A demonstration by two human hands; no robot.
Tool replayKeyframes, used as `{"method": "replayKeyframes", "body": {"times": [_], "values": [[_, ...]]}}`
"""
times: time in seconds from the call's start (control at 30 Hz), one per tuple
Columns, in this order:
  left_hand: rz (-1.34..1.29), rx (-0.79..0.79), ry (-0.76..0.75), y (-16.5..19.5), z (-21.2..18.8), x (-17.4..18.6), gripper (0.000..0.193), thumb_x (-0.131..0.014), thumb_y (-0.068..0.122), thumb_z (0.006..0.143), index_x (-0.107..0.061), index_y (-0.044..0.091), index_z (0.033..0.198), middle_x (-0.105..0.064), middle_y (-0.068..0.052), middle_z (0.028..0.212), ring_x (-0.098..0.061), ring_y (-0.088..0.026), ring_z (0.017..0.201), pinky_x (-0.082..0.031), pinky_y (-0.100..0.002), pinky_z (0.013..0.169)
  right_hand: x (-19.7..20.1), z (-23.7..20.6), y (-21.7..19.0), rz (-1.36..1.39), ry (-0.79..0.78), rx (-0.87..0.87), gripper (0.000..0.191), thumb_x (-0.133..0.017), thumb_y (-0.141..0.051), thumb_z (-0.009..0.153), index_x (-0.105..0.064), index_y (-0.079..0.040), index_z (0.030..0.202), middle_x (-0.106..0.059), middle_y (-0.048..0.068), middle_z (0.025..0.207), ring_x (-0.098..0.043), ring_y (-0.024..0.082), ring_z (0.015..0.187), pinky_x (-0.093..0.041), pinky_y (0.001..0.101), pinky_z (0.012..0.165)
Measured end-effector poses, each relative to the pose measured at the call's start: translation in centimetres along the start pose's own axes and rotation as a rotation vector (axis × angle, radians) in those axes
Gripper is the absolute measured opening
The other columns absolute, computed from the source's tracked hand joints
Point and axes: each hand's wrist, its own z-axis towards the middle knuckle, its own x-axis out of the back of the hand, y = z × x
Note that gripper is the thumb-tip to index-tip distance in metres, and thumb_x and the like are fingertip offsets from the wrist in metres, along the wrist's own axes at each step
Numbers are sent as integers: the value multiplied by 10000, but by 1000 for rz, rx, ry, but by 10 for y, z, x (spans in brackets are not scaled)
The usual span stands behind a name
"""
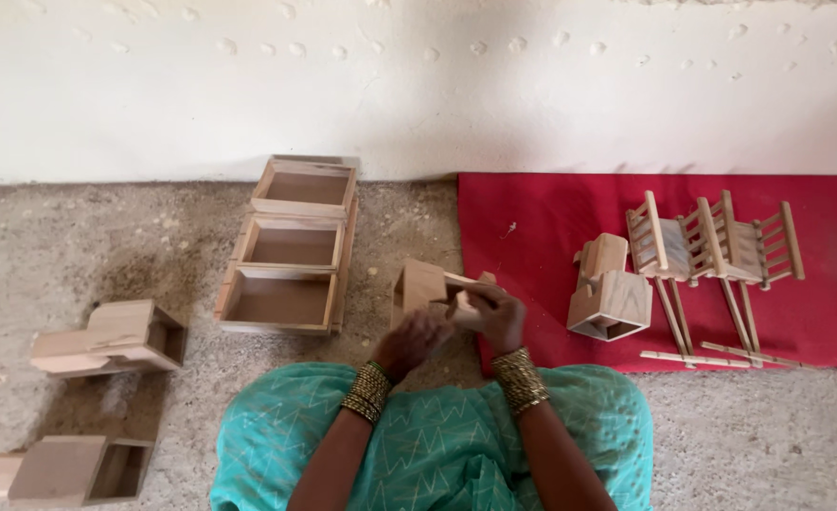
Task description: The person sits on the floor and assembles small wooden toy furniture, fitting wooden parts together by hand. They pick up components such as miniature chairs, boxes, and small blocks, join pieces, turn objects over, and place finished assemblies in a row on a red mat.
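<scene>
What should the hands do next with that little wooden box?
Probably keep turning the small wooden box to check it: both the left hand and right hand grip it above the floor, apart from the finished pieces on the red cloth.

Teal zigzag-patterned garment (437, 445), gold bangles (518, 378)

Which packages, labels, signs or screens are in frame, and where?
None in view: only bare wood pieces, with no printing or stickers visible.
Both hands, left hand and right hand, hold a small plain wooden box.
</scene>
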Motion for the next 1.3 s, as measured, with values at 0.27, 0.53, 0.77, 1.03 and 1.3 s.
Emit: {"method": "replayKeyframes", "body": {"times": [0.27, 0.53, 0.77, 1.03, 1.3], "values": [[141, -102, 201, 14, 2, -1, 454, -503, 343, 1116, -534, 130, 1515, -569, -41, 1262, -475, -215, 1218, -340, -379, 1141, -48, 36, 3, -298, -306, 389, 210, -711, 10, 874, -794, -41, 1061, -767, 105, 1123, -731, 264, 1007, -616, 374, 854], [132, -33, 163, 11, 4, 1, 524, -516, 279, 1047, -453, 190, 1559, -542, -39, 1309, -463, -232, 1267, -324, -394, 1166, -52, 41, 37, -399, -468, 463, 296, -678, 27, 799, -788, -82, 1052, -776, 110, 1098, -729, 277, 996, -620, 396, 864], [87, -6, 155, 12, 3, 2, 502, -494, 320, 1070, -461, 164, 1547, -495, -37, 1430, -447, -231, 1317, -317, -404, 1183, 21, 23, 67, -389, -224, 101, 219, -716, -49, 827, -766, -53, 1040, -760, 142, 962, -758, 263, 824, -625, 379, 736], [127, -42, 160, 16, 5, 10, 518, -454, 313, 1079, -429, 147, 1569, -484, -36, 1457, -449, -228, 1321, -316, -387, 1186, 12, 13, 61, -674, -147, -8, 97, -733, -47, 843, -789, -34, 921, -762, 142, 964, -729, 293, 813, -610, 414, 741], [127, -45, 148, 18, 3, 6, 532, -445, 336, 1086, -404, 149, 1582, -470, -41, 1464, -440, -235, 1325, -318, -382, 1194, 11, 12, 55, -609, -260, 268, 231, -693, -13, 801, -773, -42, 1016, -769, 127, 1071, -711, 300, 982, -601, 413, 833]]}}
